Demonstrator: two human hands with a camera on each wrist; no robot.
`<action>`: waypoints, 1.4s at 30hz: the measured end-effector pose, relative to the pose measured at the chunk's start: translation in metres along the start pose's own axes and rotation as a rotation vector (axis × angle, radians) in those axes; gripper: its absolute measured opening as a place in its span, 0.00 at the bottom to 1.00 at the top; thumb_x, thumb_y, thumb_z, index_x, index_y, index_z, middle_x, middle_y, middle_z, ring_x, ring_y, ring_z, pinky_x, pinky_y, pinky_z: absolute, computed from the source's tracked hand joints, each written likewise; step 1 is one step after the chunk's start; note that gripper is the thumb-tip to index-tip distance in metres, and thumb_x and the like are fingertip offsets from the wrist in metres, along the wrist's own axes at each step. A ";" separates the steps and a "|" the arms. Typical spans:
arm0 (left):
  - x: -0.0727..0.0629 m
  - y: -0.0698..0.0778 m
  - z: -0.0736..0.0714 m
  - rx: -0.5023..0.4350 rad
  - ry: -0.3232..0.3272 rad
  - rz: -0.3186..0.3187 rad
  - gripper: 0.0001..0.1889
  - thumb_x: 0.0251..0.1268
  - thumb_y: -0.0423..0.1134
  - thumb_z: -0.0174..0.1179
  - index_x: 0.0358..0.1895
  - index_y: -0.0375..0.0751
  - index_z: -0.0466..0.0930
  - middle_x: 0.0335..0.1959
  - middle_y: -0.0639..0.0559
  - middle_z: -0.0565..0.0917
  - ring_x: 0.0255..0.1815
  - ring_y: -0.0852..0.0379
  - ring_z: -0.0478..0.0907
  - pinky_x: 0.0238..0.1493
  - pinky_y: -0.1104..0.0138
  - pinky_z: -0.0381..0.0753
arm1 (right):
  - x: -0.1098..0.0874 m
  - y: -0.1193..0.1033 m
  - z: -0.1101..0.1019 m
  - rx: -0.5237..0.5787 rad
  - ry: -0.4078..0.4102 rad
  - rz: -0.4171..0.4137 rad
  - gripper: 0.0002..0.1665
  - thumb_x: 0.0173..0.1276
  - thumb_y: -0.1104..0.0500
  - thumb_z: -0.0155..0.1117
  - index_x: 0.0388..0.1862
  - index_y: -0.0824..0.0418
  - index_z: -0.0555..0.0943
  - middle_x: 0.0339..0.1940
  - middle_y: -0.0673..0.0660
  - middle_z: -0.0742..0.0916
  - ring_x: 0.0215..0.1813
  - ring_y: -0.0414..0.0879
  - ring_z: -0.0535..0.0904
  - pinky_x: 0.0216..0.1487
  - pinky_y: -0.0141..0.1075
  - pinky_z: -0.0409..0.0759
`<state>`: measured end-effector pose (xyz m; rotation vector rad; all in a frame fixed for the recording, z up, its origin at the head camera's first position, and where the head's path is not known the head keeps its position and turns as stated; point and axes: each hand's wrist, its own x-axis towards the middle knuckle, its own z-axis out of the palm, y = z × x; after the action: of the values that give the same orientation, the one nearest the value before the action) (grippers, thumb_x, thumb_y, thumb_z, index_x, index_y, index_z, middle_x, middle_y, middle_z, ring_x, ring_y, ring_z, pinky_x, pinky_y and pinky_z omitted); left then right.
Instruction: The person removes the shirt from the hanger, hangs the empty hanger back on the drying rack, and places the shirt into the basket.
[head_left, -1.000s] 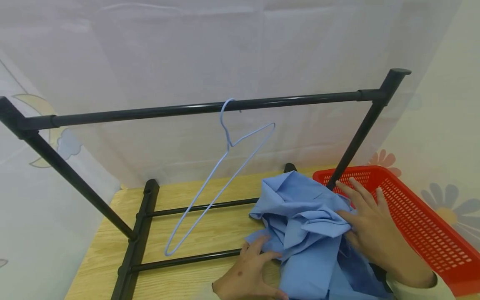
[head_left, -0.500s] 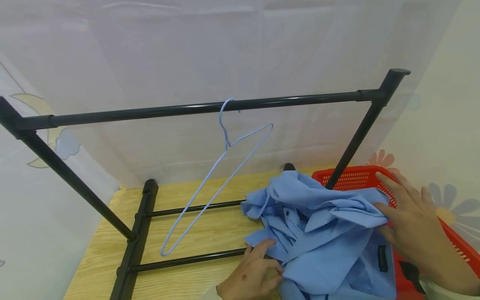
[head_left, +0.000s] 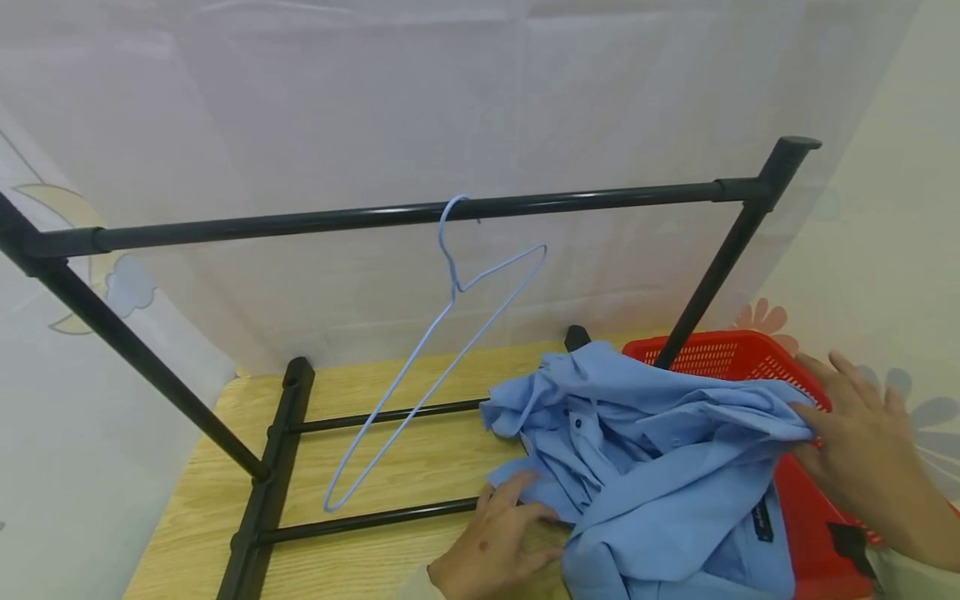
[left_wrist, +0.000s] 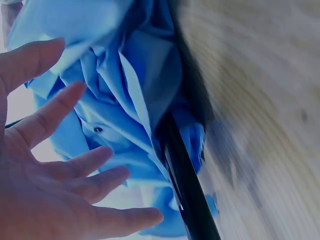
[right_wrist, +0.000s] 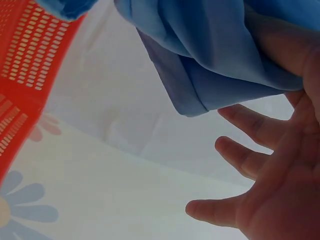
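A crumpled light-blue shirt (head_left: 652, 483) with dark buttons and a black label lies over the rack's lower bars and the near edge of the basket. At its right end my right hand (head_left: 862, 442) pinches a fold between thumb and index finger. In the right wrist view the other fingers of that hand (right_wrist: 275, 160) stay spread below the cloth (right_wrist: 215, 65). My left hand (head_left: 495, 537) is beside the shirt's left edge, near the front lower bar. Its fingers are spread and hold nothing in the left wrist view, with the shirt (left_wrist: 110, 100) behind them.
A light-blue wire hanger (head_left: 427, 350) hangs from the rack's black top bar (head_left: 315, 223). The red perforated basket (head_left: 720, 354) stands at the right, behind the rack's slanted post (head_left: 720, 258). Under the rack is a wood-grain tabletop (head_left: 390, 458).
My right hand has moved right, pulling the shirt's right side out over the basket, and the label has come into view. The left hand stays in nearly the same place.
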<state>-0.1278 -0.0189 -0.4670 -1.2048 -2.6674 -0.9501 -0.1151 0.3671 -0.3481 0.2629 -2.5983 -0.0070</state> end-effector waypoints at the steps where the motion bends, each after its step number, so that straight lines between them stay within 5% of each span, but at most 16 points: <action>1: 0.000 -0.002 -0.001 0.009 -0.002 -0.021 0.14 0.61 0.47 0.72 0.47 0.47 0.85 0.68 0.41 0.70 0.70 0.46 0.67 0.56 0.31 0.68 | -0.001 0.003 0.002 -0.003 -0.012 0.012 0.31 0.36 0.69 0.77 0.44 0.78 0.80 0.67 0.76 0.65 0.77 0.72 0.45 0.65 0.77 0.38; 6: 0.002 -0.010 -0.004 0.031 -0.043 -0.174 0.19 0.60 0.47 0.72 0.52 0.44 0.83 0.70 0.37 0.67 0.72 0.39 0.63 0.58 0.27 0.63 | -0.006 0.017 0.012 -0.003 -0.081 0.083 0.30 0.42 0.68 0.77 0.47 0.77 0.80 0.65 0.78 0.65 0.78 0.72 0.43 0.64 0.78 0.36; 10: 0.005 -0.016 -0.005 0.059 -0.071 -0.266 0.25 0.60 0.47 0.71 0.58 0.41 0.81 0.70 0.35 0.66 0.73 0.35 0.60 0.59 0.27 0.60 | -0.010 0.025 0.021 -0.023 -0.141 0.119 0.30 0.43 0.66 0.76 0.48 0.76 0.81 0.62 0.78 0.68 0.76 0.73 0.46 0.61 0.80 0.44; 14: 0.007 -0.024 -0.003 0.082 -0.060 -0.293 0.25 0.61 0.46 0.71 0.59 0.41 0.82 0.70 0.32 0.66 0.72 0.30 0.61 0.59 0.26 0.59 | -0.010 0.029 0.029 -0.007 -0.237 0.178 0.33 0.43 0.64 0.78 0.50 0.76 0.80 0.60 0.79 0.68 0.73 0.75 0.48 0.55 0.79 0.50; 23: 0.011 -0.032 0.004 0.119 -0.015 -0.338 0.12 0.59 0.39 0.72 0.46 0.43 0.89 0.64 0.33 0.74 0.69 0.29 0.65 0.57 0.24 0.58 | -0.011 0.025 0.043 0.116 -0.495 0.351 0.44 0.49 0.56 0.78 0.60 0.78 0.71 0.61 0.83 0.66 0.68 0.79 0.48 0.57 0.83 0.36; 29: 0.015 -0.034 0.007 0.104 0.058 -0.353 0.06 0.58 0.38 0.73 0.38 0.45 0.91 0.59 0.37 0.80 0.65 0.31 0.70 0.57 0.24 0.58 | -0.015 0.024 0.045 0.118 -0.485 0.372 0.49 0.49 0.54 0.78 0.63 0.79 0.67 0.61 0.83 0.65 0.68 0.79 0.48 0.59 0.82 0.34; 34: 0.018 -0.029 0.005 0.070 0.140 -0.289 0.04 0.61 0.38 0.71 0.37 0.45 0.92 0.59 0.40 0.81 0.64 0.37 0.74 0.57 0.26 0.61 | -0.016 0.017 0.038 0.157 -0.406 0.342 0.53 0.47 0.55 0.80 0.65 0.76 0.64 0.63 0.82 0.63 0.70 0.79 0.46 0.59 0.81 0.30; 42: 0.027 -0.013 -0.003 -0.186 0.168 -0.170 0.09 0.67 0.36 0.65 0.46 0.42 0.90 0.62 0.41 0.79 0.65 0.45 0.74 0.61 0.36 0.66 | -0.012 -0.012 0.020 0.150 -0.287 0.273 0.71 0.31 0.55 0.88 0.74 0.66 0.57 0.68 0.80 0.57 0.70 0.79 0.44 0.64 0.77 0.29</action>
<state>-0.1557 -0.0092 -0.4631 -0.8894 -2.6265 -1.2880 -0.1128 0.3567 -0.3722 -0.0475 -2.9034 0.2657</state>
